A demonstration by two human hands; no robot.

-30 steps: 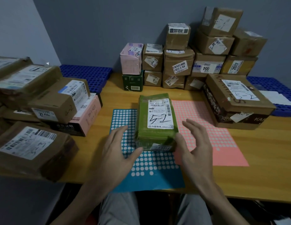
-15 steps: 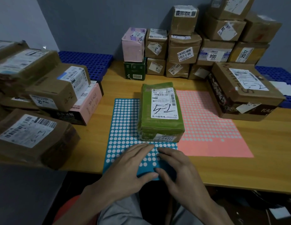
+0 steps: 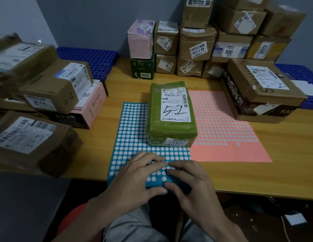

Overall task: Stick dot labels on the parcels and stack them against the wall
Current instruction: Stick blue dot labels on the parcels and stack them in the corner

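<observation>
A green parcel (image 3: 171, 109) with a white label marked "5-2" lies on the wooden table (image 3: 278, 165), partly on a blue dot label sheet (image 3: 133, 130) and partly on a pink one (image 3: 222, 130). My left hand (image 3: 140, 173) and my right hand (image 3: 190, 182) meet at the blue sheet's near edge, which overhangs the table. Both have fingers curled on top of the dots. My left thumb lies at the sheet's front edge and my right thumb presses on it. Labelled parcels (image 3: 195, 48) are stacked against the back wall.
Brown and pink parcels (image 3: 52, 88) are piled at the left, with a box marked "3-3" (image 3: 29, 137) nearest me. A large brown box (image 3: 260, 91) sits to the right of the pink sheet. Blue plastic crates (image 3: 89, 58) flank the table.
My hands let go of the green parcel's sides and came back to the blue sheet's near edge, where their fingers have curled over the dots. The parcel stays put.
</observation>
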